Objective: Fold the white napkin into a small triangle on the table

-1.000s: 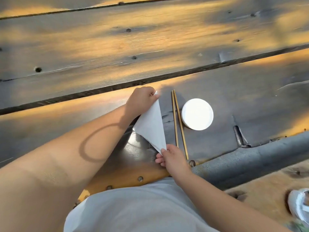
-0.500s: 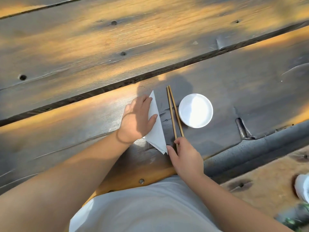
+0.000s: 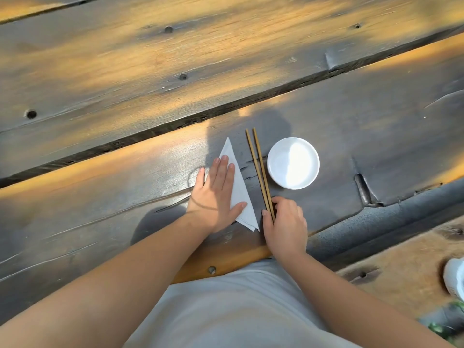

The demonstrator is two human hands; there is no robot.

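The white napkin lies flat on the dark wooden table as a narrow triangle, one tip pointing away from me and one toward me. My left hand rests palm down on its left half with fingers spread, covering that side. My right hand sits just right of the napkin's near tip, fingers curled around the near ends of a pair of wooden chopsticks.
A round white dish stands right of the chopsticks. A deep gap between planks runs across the table beyond the napkin. The table's near edge and a grey pipe lie at the right; a wooden bench is below.
My left hand has flattened from holding the napkin's far tip to pressing on it. My right hand left the napkin's near corner and moved right onto the chopsticks' ends.
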